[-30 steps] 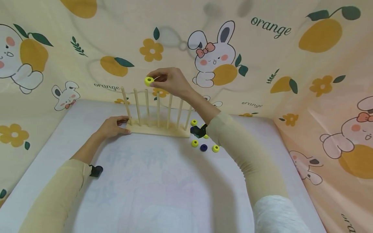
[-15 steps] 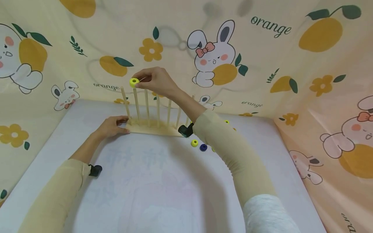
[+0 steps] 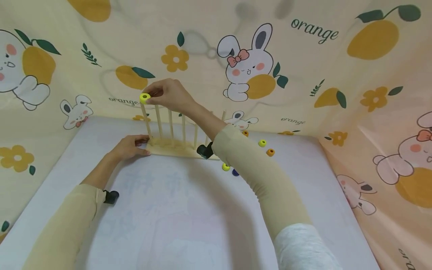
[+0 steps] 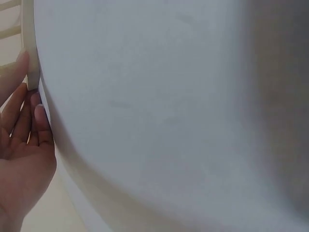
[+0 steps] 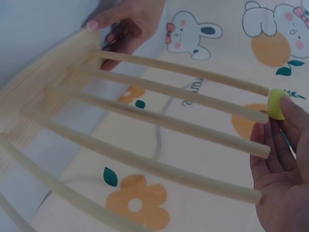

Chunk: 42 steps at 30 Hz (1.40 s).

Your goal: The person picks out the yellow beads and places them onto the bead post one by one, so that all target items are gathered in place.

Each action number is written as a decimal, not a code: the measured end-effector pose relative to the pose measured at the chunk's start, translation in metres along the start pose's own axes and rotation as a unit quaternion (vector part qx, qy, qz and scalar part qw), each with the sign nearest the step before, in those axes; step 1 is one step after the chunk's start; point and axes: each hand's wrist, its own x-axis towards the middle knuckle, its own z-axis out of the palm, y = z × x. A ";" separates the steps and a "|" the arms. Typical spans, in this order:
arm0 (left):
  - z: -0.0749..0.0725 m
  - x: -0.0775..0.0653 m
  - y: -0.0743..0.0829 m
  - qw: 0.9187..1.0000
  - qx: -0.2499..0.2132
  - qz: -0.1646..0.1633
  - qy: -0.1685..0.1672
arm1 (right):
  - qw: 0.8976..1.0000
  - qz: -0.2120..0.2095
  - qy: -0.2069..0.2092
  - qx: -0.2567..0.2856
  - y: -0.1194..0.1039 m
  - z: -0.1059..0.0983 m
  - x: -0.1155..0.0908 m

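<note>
A: State the bead's appearance.
B: The bead [image 3: 145, 98] is squat, round and bright yellow, with a dark circular hole in its upper face. The side seen from the right wrist is smooth and curved.
A: State its location.
B: It is at the tip of the left-end peg [image 3: 147, 122] of the rack [image 3: 182, 153], near the far edge of the bench [image 3: 152, 225]. Whether the tip has entered the hole cannot be told.
A: And the hands?
B: The right hand [image 3: 171, 95] pinches the bead between thumb and fingers. The left hand [image 3: 127, 147] grips the rack's left end, thumb at the front corner.
A: Describe the rack.
B: Pale wood: a flat base carrying one row of slim, upright pegs. Loose beads [image 3: 262, 143], yellow, orange and dark blue, lie about its right end.
</note>
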 end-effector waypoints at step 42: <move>0.000 0.001 -0.001 1.000 -0.022 -0.017 -0.007 | 0.997 0.014 0.021 0.067 0.020 -0.027 -0.023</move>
